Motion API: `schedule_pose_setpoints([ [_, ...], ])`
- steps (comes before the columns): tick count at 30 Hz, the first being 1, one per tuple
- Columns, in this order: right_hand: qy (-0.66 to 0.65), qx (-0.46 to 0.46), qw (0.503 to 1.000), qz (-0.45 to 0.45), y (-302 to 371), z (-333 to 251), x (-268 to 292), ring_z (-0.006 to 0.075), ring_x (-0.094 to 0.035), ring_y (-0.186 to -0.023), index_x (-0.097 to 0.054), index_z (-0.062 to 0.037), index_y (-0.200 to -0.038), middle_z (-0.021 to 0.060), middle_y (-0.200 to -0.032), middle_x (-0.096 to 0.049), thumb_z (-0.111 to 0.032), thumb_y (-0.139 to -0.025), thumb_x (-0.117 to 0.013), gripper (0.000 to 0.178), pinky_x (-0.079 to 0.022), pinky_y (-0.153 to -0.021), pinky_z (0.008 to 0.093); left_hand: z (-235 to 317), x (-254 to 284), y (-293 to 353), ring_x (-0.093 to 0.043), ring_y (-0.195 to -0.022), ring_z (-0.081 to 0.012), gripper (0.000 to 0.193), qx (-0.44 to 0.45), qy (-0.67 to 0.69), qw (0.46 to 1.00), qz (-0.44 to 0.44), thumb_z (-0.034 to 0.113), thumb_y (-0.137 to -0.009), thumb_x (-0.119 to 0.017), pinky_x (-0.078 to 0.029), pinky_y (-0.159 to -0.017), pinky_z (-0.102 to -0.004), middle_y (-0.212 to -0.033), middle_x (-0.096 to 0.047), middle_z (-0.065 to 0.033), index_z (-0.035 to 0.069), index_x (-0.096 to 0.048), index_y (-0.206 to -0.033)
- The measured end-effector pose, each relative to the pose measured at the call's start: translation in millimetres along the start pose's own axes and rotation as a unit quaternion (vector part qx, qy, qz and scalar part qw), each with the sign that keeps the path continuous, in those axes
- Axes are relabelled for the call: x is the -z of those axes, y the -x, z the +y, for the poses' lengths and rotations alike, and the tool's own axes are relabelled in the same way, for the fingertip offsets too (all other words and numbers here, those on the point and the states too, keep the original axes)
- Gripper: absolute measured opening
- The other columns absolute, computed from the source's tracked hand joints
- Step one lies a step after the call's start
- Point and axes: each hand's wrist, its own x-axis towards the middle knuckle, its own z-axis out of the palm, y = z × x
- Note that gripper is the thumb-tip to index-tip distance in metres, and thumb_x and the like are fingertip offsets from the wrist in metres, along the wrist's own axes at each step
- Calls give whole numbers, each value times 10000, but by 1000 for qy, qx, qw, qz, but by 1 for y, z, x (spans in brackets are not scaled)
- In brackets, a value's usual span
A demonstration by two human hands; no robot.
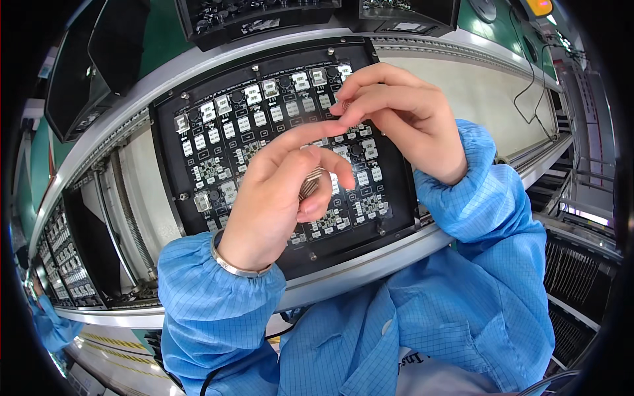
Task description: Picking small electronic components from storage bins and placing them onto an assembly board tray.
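Observation:
My left hand [274, 191] is over the middle of a black carrier tray [173, 158] of circuit boards [241, 125]. Its curled fingers hold several small ribbed, copper-brown parts [312, 183], mostly hidden in the palm, while the index finger reaches out to the right. My right hand [403, 115] is closed in a pinch above the tray's upper right part. By its fingertips shows a small ribbed part [346, 104] of similar look, partly covered. The left index fingertip meets the right fingertips, or nearly so.
The tray lies across metal conveyor rails [370, 254]. Beyond it stand black bins of small components [244, 16], and another black bin [99, 66] at the far left. A second board tray [66, 257] sits at left. Slotted black racks [574, 277] are on the right.

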Motion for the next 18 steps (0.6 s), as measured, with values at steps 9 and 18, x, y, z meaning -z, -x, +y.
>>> schedule_pose_setpoints([
  [9, -74, -111, 991, 24, -3, -9, -5, 178, -611, -906, -648, 23, -974, 107, -1053, -592, 106, -789, -577, 214, -520, -784, 278, 1, 13, 0, -361, -507, -62, 297, -60, 66, 990, 106, 114, -930, -385, -305, -465, -214, -794, -575, -102, -30, -487, -1168],
  [18, 53, -7, 996, -67, -3, -4, -1, 210, -604, -909, -644, 13, -957, 116, -988, -609, 101, -751, -622, 226, -485, -796, 300, 7, 18, -3, -371, -536, -70, 263, -110, 105, 980, 126, 147, -945, -415, -302, -469, -217, -779, -556, -86, -23, -466, -1139],
])
